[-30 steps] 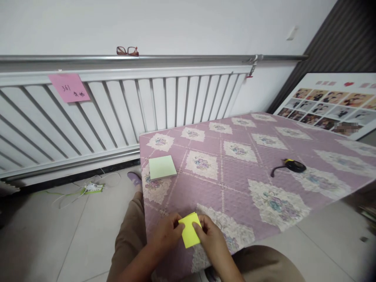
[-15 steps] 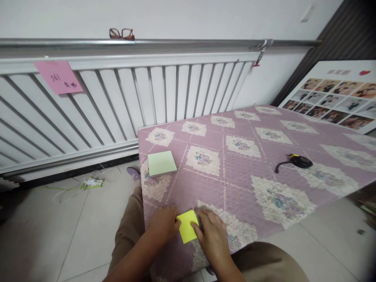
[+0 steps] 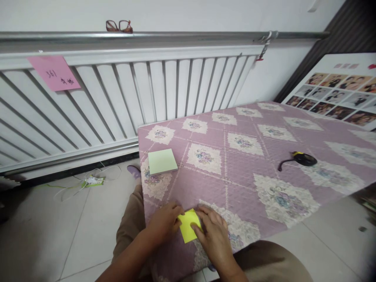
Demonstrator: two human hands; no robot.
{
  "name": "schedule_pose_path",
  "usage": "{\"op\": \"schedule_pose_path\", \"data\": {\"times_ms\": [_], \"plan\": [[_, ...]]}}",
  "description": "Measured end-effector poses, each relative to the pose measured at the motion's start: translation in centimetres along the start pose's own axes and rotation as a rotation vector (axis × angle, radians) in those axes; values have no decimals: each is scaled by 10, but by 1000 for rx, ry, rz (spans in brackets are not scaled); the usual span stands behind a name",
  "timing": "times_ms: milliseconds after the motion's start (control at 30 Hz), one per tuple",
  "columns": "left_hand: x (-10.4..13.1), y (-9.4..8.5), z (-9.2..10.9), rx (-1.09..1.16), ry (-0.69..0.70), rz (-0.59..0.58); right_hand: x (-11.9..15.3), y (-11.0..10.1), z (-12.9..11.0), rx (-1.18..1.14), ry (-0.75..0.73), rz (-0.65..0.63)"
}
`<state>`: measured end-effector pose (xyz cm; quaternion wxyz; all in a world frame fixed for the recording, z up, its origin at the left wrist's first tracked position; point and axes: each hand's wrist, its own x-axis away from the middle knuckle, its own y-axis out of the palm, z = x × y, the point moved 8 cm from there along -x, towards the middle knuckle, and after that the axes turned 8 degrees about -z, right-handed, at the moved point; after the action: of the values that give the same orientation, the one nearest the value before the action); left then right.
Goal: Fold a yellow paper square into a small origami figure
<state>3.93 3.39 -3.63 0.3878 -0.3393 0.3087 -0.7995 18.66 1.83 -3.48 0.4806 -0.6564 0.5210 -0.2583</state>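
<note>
A small bright yellow sheet of paper (image 3: 188,229) with folded layers at its top edge lies at the near end of the table. My left hand (image 3: 166,219) pinches its upper left corner between thumb and fingers. On the other side, my right hand (image 3: 214,231) grips the right edge, with the thumb pressed on the paper's face and the fingers behind it. A pale green pad of square paper (image 3: 162,161) rests farther up, near the table's left edge, apart from both hands.
The table wears a purple cloth (image 3: 182,192) with white floral diamonds. A black and yellow object with a strap (image 3: 304,159) lies at the right. Behind stand a white radiator (image 3: 185,84) with a pink note (image 3: 55,74), and a photo board (image 3: 337,94). A power strip (image 3: 94,181) sits on the floor.
The left fingers have shifted slightly, curling over the yellow paper's upper left corner. The right hand keeps its hold. The camera view has tilted a little.
</note>
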Motion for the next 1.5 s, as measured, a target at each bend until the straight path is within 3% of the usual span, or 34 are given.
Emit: {"op": "schedule_pose_path", "data": {"times_ms": [133,467,800,1200,1500], "plan": [[-1,-2,0,-6,-2,-15,-1,-2,-1,-35,1,-8],[-8,-8,16,-21,221,-86,3,-2,-6,-69,-65,-23],[-21,-3,15,-196,216,-145,0,8,0,-196,-8,-117],[-20,-3,24,-274,370,-182,0,4,-11,-140,-48,-151],[-19,-2,23,-309,366,-191,3,3,-18,-10,137,-91]]}}
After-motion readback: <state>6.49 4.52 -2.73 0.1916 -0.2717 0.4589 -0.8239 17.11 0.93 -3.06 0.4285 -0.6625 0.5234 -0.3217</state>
